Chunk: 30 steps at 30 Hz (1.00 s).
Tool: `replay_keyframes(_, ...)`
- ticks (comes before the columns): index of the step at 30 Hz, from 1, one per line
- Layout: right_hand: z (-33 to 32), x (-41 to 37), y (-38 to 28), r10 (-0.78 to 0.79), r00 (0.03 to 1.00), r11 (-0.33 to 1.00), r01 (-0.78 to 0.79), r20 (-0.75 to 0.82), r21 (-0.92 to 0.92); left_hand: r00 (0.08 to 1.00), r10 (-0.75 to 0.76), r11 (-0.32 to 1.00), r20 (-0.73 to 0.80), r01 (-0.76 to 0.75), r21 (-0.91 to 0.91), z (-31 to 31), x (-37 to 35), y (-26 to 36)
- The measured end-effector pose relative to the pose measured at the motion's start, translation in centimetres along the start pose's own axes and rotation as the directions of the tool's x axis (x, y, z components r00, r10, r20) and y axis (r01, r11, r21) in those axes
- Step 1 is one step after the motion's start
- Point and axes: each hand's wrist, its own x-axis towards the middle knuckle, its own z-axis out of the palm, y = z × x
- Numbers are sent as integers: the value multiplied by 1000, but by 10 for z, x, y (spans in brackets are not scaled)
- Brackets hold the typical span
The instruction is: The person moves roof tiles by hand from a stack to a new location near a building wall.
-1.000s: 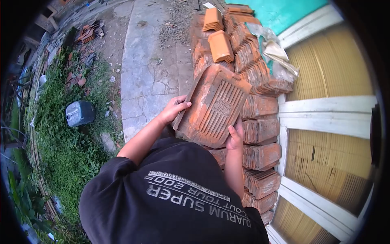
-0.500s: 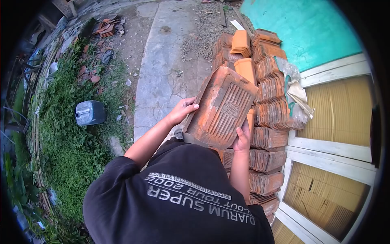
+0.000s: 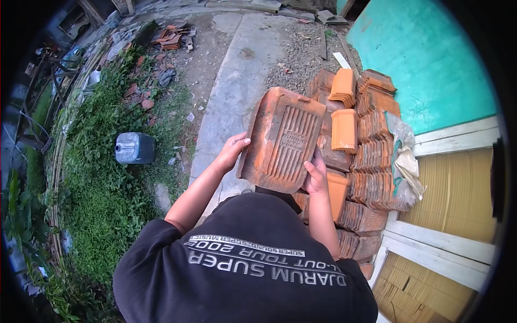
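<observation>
I have a tile (image 3: 285,141) between my left hand (image 3: 234,151) and my right hand (image 3: 316,173), before me, with the path (image 3: 223,110) running ahead. Off the path's right edge stand the stacks of tiles (image 3: 371,185), a plastic bag (image 3: 404,171) on their right edge beside the window (image 3: 455,183), and gravel (image 3: 296,51) lies beyond their far end. Off the path's left edge, a jug (image 3: 134,148) sits among the weeds (image 3: 102,210), and a heap of tiles (image 3: 172,37) lies farther ahead.
</observation>
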Motion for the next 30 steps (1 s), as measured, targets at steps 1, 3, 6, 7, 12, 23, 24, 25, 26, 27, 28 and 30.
replay_keyframes(1,-2,12,2,9,1000,1000,-9,12,-1,999,-20,999,25,21,-29,-8,8,0)
replay_keyframes(3,-7,44,3,25,999,1000,-25,40,-6,1000,10,1000,-9,-11,-20,-14,27,5)
replay_keyframes(6,-16,97,0,52,995,999,-52,84,1,998,-4,1000,-59,2,-28,-23,65,13)
replay_keyframes(7,-16,109,-2,56,994,998,-57,92,3,997,-38,998,-72,34,-50,-26,74,14)
replay_keyframes(12,-39,196,-16,106,986,994,-107,129,-1,985,-63,991,-162,43,-125,-23,143,31)
replay_keyframes(23,-53,330,-44,159,958,987,-163,240,0,970,-22,993,-242,-6,-114,-36,243,64)
replay_keyframes(24,-52,338,-46,167,957,984,-175,238,15,969,-19,993,-247,-11,-120,-37,249,67)
replay_keyframes(25,-52,347,-47,158,956,987,-163,246,2,965,-15,994,-260,-13,-107,-40,256,70)
replay_keyframes(26,-51,358,-49,158,956,987,-163,249,0,962,-18,996,-274,-8,-93,-42,264,72)
replay_keyframes(27,-50,368,-50,164,953,986,-167,256,-10,962,-20,988,-272,-22,-150,-44,273,73)
replay_keyframes(28,-43,373,-50,167,950,986,-167,264,-22,962,-20,988,-271,-23,-154,-49,273,76)
replay_keyframes(30,-40,394,-51,163,947,986,-166,276,-11,954,1,985,-301,-53,-166,-56,291,81)
